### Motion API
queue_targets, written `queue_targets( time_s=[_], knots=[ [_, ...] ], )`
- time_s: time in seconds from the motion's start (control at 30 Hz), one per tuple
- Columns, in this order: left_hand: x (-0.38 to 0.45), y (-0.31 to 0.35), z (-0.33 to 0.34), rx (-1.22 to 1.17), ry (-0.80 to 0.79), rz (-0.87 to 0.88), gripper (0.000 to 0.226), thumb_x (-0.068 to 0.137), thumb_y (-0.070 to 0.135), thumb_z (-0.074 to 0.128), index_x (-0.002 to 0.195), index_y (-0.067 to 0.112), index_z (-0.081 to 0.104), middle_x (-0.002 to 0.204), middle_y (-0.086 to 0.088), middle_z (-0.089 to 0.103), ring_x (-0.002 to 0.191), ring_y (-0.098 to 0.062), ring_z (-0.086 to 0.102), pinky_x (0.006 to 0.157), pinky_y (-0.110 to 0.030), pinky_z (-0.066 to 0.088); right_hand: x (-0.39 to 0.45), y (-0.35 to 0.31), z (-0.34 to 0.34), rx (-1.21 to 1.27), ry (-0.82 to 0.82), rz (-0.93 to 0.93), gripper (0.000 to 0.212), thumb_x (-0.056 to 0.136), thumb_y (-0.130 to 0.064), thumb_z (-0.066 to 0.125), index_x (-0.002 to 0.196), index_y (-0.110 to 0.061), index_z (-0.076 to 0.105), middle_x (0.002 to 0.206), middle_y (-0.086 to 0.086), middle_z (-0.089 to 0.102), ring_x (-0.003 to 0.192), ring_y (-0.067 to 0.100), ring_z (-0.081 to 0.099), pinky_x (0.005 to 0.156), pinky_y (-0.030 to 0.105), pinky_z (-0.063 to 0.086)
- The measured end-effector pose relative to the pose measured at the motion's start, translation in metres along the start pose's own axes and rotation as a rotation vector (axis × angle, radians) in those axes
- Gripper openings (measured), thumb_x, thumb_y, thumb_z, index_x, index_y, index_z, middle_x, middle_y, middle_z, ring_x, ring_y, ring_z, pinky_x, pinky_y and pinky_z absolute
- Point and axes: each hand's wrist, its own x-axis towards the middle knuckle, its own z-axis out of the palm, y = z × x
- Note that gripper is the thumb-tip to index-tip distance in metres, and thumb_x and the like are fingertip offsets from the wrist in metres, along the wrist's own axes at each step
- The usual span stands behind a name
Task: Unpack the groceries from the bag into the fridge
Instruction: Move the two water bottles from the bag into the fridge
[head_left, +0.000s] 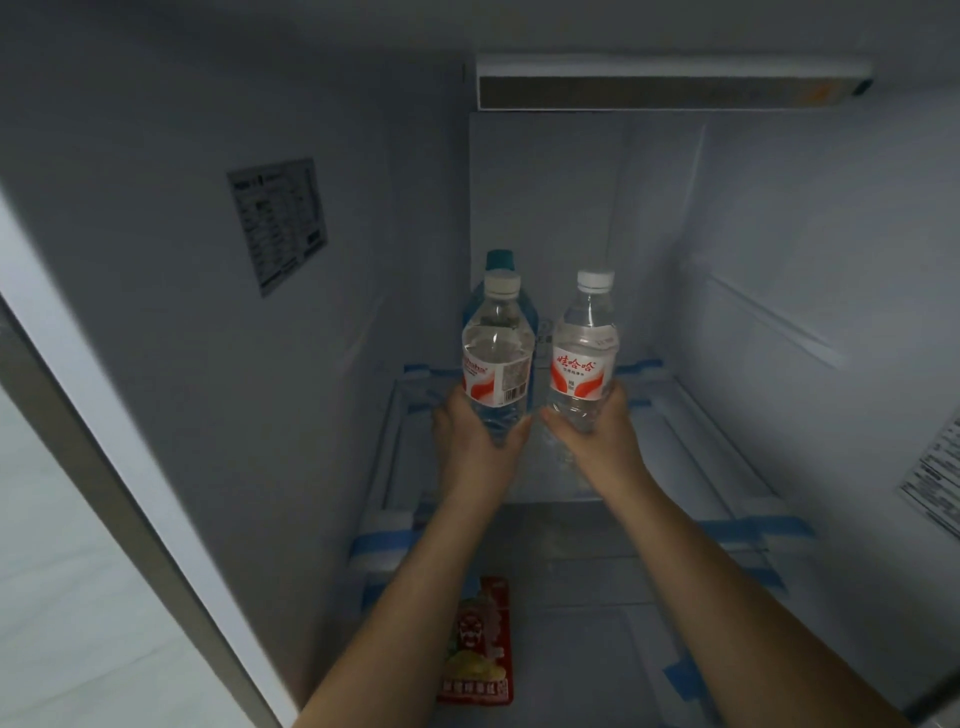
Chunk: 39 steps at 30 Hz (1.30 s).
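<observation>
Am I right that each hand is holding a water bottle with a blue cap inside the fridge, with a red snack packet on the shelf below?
Not quite. The head view shows white caps on both held bottles: the left hand grips one water bottle, the right hand the other water bottle. The blue cap belongs to a third bottle behind them. The red snack packet does lie on the lower shelf.

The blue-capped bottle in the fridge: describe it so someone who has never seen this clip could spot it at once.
Look at the upper glass shelf inside the fridge, toward its back wall. There, directly behind the water bottle held in the left hand, stands the blue-capped bottle, mostly hidden. Its teal-blue cap and blue-tinted body set it apart from the two clear, white-capped, red-labelled bottles in front.
</observation>
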Motion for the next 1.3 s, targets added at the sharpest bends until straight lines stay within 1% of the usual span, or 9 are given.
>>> queue_targets(
  time_s=[0.27, 0.43, 0.57, 0.7, 0.83, 0.9, 1.0, 1.17, 1.3],
  knots=[
    [0.022, -0.014, 0.005, -0.011, -0.016, -0.003, 0.079, 0.056, 0.06, 0.077, 0.124, 0.03, 0.05, 0.12, 0.007, 0.062, 0.11, -0.015, 0.061, 0.086, -0.043, 0.058, 0.018, -0.001, -0.002, -0.063, -0.068, 0.069, 0.067, 0.076, -0.021, 0.079, 0.13, -0.017, 0.039, 0.119, -0.004, 0.055, 0.104, 0.01, 0.054, 0.076, 0.015, 0.041],
    [0.024, -0.019, 0.006, -0.022, -0.036, 0.035, 0.071, 0.059, 0.055, 0.079, 0.119, 0.031, 0.051, 0.114, 0.008, 0.062, 0.106, -0.014, 0.062, 0.083, -0.044, 0.058, 0.014, 0.001, -0.003, -0.116, -0.064, 0.065, 0.066, 0.074, -0.02, 0.081, 0.128, -0.017, 0.044, 0.119, -0.002, 0.061, 0.102, 0.005, 0.059, 0.077, 0.012, 0.043],
    [0.023, -0.018, 0.004, -0.017, -0.037, 0.027, 0.071, 0.057, 0.053, 0.078, 0.118, 0.027, 0.052, 0.111, 0.006, 0.063, 0.101, -0.014, 0.064, 0.081, -0.042, 0.059, 0.013, -0.007, -0.008, -0.189, -0.099, 0.088, 0.069, 0.072, -0.028, 0.082, 0.129, -0.02, 0.045, 0.119, -0.003, 0.062, 0.108, 0.011, 0.06, 0.089, 0.029, 0.048],
    [0.015, -0.006, -0.006, 0.052, -0.085, -0.022, 0.083, 0.061, 0.044, 0.082, 0.132, 0.019, 0.046, 0.125, -0.005, 0.059, 0.115, -0.025, 0.058, 0.093, -0.044, 0.052, 0.0, -0.023, -0.018, -0.309, -0.155, 0.14, 0.061, 0.077, -0.026, 0.079, 0.127, -0.017, 0.045, 0.122, 0.003, 0.06, 0.102, 0.014, 0.059, 0.07, 0.017, 0.043],
    [-0.012, 0.003, -0.026, 0.193, -0.047, -0.067, 0.106, 0.074, 0.041, 0.08, 0.152, 0.009, 0.017, 0.149, -0.019, 0.033, 0.136, -0.036, 0.034, 0.108, -0.046, 0.037, -0.025, -0.031, -0.03, -0.44, -0.117, 0.21, 0.086, 0.088, -0.041, 0.064, 0.149, -0.008, 0.015, 0.149, 0.009, 0.036, 0.131, 0.026, 0.043, 0.096, 0.027, 0.035],
    [-0.032, 0.001, -0.036, 0.275, 0.01, 0.107, 0.098, 0.077, 0.04, 0.077, 0.151, 0.007, 0.021, 0.147, -0.021, 0.036, 0.134, -0.037, 0.036, 0.107, -0.048, 0.038, -0.041, -0.028, -0.035, -0.589, -0.086, 0.152, 0.092, 0.088, -0.059, 0.052, 0.152, -0.016, 0.003, 0.156, 0.01, 0.027, 0.138, 0.028, 0.034, 0.109, 0.038, 0.032],
    [-0.055, -0.004, -0.045, 0.365, -0.003, 0.342, 0.081, 0.08, 0.043, 0.059, 0.148, 0.009, 0.03, 0.14, -0.017, 0.044, 0.128, -0.034, 0.043, 0.102, -0.05, 0.042, -0.065, -0.022, -0.038, -0.742, -0.067, 0.054, 0.087, 0.084, -0.07, 0.03, 0.15, -0.015, 0.016, 0.15, 0.013, 0.037, 0.134, 0.028, 0.039, 0.11, 0.044, 0.035],
    [-0.08, -0.013, -0.051, 0.458, -0.21, 0.431, 0.079, 0.085, 0.063, 0.039, 0.148, 0.015, 0.034, 0.147, -0.007, 0.045, 0.135, -0.025, 0.042, 0.107, -0.046, 0.04, -0.098, -0.019, -0.036, -0.954, -0.129, -0.079, 0.062, 0.097, -0.047, 0.037, 0.148, -0.012, 0.027, 0.15, 0.013, 0.037, 0.138, 0.027, 0.034, 0.114, 0.039, 0.025],
    [-0.092, -0.032, -0.062, 0.685, -0.213, 0.639, 0.065, 0.091, 0.055, 0.042, 0.139, 0.012, 0.05, 0.137, -0.009, 0.056, 0.129, -0.027, 0.052, 0.105, -0.051, 0.042, -0.122, -0.015, -0.024, -1.064, -0.109, -0.177, 0.061, 0.096, -0.045, 0.02, 0.141, -0.009, 0.043, 0.139, 0.018, 0.051, 0.129, 0.034, 0.046, 0.109, 0.044, 0.033]
  ],
)
